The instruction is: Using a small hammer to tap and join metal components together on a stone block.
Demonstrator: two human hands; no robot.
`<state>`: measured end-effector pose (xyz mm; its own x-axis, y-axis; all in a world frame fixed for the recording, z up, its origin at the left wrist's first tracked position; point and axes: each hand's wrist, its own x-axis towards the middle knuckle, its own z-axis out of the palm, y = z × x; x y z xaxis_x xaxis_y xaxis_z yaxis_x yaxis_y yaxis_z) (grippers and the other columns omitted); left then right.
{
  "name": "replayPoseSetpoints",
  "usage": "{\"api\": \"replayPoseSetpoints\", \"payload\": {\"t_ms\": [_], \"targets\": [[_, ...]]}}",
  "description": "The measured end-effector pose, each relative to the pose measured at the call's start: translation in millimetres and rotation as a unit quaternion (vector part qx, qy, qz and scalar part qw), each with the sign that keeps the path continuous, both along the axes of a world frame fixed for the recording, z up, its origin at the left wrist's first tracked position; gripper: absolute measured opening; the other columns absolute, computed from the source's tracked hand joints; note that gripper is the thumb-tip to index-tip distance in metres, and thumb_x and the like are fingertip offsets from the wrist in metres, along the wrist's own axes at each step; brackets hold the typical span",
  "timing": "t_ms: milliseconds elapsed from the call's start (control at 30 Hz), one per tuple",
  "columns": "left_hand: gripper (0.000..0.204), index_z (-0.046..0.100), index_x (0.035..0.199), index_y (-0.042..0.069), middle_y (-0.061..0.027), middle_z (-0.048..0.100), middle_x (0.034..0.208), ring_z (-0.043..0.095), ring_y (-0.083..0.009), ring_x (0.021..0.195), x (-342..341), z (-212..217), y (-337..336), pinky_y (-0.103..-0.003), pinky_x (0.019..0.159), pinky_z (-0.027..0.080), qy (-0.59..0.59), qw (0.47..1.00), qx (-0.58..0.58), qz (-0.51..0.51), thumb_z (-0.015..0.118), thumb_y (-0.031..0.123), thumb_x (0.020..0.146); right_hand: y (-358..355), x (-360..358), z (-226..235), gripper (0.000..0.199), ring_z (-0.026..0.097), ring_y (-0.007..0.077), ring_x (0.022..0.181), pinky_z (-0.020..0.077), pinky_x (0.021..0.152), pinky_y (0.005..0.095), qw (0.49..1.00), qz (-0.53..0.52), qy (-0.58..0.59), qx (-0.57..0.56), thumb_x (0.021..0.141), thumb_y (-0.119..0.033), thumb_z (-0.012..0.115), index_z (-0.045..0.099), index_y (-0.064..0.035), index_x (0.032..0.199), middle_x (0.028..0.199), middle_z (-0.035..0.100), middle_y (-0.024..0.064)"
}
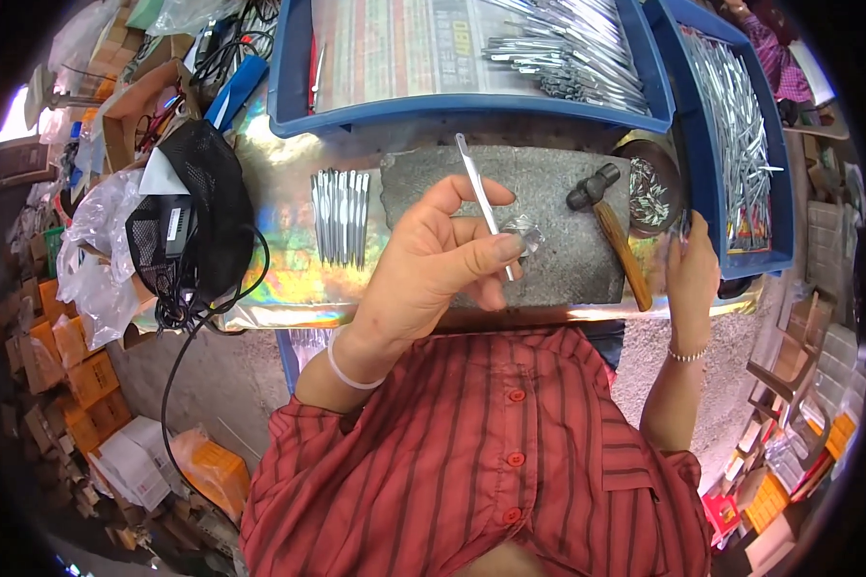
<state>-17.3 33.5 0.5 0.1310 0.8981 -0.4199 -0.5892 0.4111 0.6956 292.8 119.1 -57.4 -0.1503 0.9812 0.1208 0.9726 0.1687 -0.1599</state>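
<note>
My left hand (452, 245) is raised over a grey stone slab (558, 274), pinching a slim silver metal rod (477, 183) with a flattened upper end between thumb and fingers. The rod leans to the left at its top. Next to that thumb is a small shiny clear or metallic piece (522, 231); what it is, I cannot make out. At the right edge of the bench my right hand (693, 274) has its fingertips closed together beside a round dark dish (672, 162) of tiny silver pieces (649, 195). Whatever those fingers hold is too small to name.
A hammer (612, 231) with a wooden handle lies on the slab's right side. Similar rods (340, 216) lie in a row left of it. Blue trays (375, 113) (781, 231) hold many rods. A black mesh bag (223, 183) and cables occupy the left end.
</note>
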Motion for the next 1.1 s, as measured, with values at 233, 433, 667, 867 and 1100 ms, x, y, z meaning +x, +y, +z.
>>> {"api": "replayPoseSetpoints", "payload": {"t_ms": [233,433,667,867,1100], "targets": [[0.038,0.042,0.117,0.003,-0.0113,0.062,0.072,0.058,-0.0125,0.05,-1,-1,-2,-0.019,0.046,0.046,0.019,1.0,0.0,-0.015,0.061,0.008,0.085,5,4,-16,0.034,0.055,0.0426,0.087,0.0446,0.071,0.0474,0.997,-0.033,-0.063,-0.033,0.081,-0.007,0.05,0.043,-0.0005,0.113,0.096,0.055,0.0248],[0.026,0.048,0.11,0.003,-0.0084,0.061,0.076,0.057,-0.0104,0.054,1,-5,0,-0.018,0.05,0.046,0.027,0.999,0.015,-0.021,0.057,0.014,0.089,-19,10,7,0.023,0.053,0.0394,0.081,0.0429,0.069,0.0437,0.998,-0.014,-0.057,-0.038,0.081,-0.004,0.049,0.05,0.0023,0.103,0.09,0.055,0.0222],[0.016,0.058,0.099,-0.002,-0.0005,0.057,0.079,0.05,-0.0041,0.064,0,-13,-6,-0.019,0.058,0.04,0.277,0.933,0.22,-0.071,0.058,0.008,0.087,-48,-33,96,0.015,0.047,0.0092,0.059,0.0368,0.053,0.022,0.958,0.025,0.273,-0.081,0.09,-0.001,0.041,0.055,0.0033,0.086,0.075,0.052,0.0081],[0.027,0.052,0.113,-0.003,-0.0039,0.061,0.075,0.058,-0.0079,0.064,10,1,-14,-0.022,0.057,0.046,0.251,0.93,0.221,-0.154,0.056,0.003,0.087,-51,-94,105,0.01,0.05,0.0057,0.058,0.039,0.049,0.0155,0.788,0.099,0.53,-0.298,0.086,-0.002,0.048,0.054,0.003,0.093,0.079,0.058,0.0086],[0.018,0.054,0.105,-0.002,-0.0067,0.063,0.082,0.061,-0.0097,0.073,12,-8,-20,-0.022,0.065,0.048,0.247,0.93,0.268,-0.037,0.054,0.006,0.089,-55,-125,96,0.016,0.056,0.0079,0.062,0.0439,0.053,0.0193,0.718,0.1,0.593,-0.351,0.083,-0.005,0.061,0.054,0.0023,0.096,0.075,0.059,0.0054]]}}
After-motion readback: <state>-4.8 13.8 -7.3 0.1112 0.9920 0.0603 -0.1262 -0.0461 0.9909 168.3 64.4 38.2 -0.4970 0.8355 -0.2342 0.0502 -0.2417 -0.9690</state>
